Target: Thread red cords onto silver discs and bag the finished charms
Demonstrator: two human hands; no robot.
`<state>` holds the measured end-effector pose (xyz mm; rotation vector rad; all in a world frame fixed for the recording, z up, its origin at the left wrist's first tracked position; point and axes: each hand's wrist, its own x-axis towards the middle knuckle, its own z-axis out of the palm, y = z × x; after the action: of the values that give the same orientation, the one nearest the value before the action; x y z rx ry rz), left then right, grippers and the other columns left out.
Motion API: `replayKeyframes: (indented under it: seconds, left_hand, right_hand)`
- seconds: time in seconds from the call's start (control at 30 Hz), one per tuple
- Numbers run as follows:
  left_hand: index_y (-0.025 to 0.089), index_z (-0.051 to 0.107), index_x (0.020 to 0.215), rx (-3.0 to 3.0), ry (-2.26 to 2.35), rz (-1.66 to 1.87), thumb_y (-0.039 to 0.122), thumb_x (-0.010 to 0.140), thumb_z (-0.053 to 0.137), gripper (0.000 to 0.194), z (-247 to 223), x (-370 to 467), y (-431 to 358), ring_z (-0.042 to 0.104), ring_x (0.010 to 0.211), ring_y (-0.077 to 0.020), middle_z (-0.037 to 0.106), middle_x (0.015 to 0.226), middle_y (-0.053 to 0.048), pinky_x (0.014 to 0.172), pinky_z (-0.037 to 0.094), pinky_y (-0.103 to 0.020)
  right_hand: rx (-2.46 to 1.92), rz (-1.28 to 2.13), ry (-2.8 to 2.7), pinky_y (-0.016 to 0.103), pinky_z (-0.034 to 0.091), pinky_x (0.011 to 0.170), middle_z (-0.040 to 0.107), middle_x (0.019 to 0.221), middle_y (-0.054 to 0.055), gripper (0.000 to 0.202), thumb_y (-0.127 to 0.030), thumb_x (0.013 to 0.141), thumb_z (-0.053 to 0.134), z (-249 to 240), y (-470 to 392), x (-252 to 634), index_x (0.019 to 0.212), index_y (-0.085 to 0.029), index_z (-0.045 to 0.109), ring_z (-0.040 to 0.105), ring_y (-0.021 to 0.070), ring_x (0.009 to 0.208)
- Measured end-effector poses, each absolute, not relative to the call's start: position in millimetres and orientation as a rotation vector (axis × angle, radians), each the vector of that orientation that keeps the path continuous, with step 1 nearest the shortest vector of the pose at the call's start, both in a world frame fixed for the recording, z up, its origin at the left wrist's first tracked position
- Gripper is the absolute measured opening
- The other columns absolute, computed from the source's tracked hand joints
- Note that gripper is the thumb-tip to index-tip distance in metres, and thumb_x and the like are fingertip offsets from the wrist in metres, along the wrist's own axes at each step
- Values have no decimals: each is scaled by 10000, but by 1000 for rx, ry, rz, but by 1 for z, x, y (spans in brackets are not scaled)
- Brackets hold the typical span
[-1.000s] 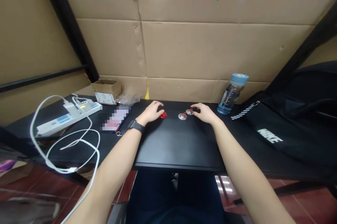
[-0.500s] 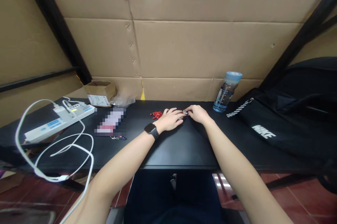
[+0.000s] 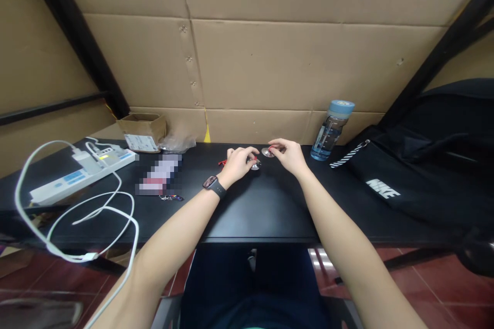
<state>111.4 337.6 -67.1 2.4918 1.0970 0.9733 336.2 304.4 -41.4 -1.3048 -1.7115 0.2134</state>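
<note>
My left hand (image 3: 239,163) has its thumb and fingers closed on a red part at the top of a small shiny disc (image 3: 255,167), which faces down close to the desk. To its right, my right hand (image 3: 288,156) pinches the red part of a second shiny disc (image 3: 266,152). The two discs are apart. Whether they are metal or clear plastic I cannot make out. Red cord-like bits (image 3: 222,162) show behind my left hand, which hides most of them. A black watch (image 3: 211,183) is on my left wrist.
Left on the black desk (image 3: 262,215) are a white power strip (image 3: 83,177) with looping cables, an open cardboard box (image 3: 142,131), a plastic bag (image 3: 177,141) and a blurred-out flat item (image 3: 160,174). A water bottle (image 3: 332,131) and black bag (image 3: 409,174) stand right.
My hands have come apart. The left, flat before, has curled its fingers round one disc; the right has shifted slightly up with the other disc. The view has tilted a little.
</note>
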Motion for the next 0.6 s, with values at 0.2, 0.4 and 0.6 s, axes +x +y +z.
replayKeyframes:
  seconds: [0.2,0.4,0.6]
  left_hand:
    - [273,780,949,2405,1098,1087,291,930,716,70,-53,102,329,671,1125,-269,818,1007,-23,1071,344,-481]
    - [234,769,867,2103,935,1357,316,854,762,83,-46,91,326,739,933,-235,807,933,-37,936,530,-381]
    - [195,726,798,1893,968,1451,380,825,787,196,-51,91,331,753,863,-238,801,868,-62,895,560,-386]
  right_hand:
    - [-1302,260,-1789,310,565,768,822,858,43,95,-231,828,751,-39,298,325,905,-212,803,750,198,762]
    - [-1356,341,-1783,319,570,759,802,781,33,86,-180,794,743,-45,301,322,852,-216,796,746,198,731]
    - [-1111,695,-1428,350,603,725,792,787,63,262,-379,689,876,-47,304,316,823,-187,760,757,222,717]
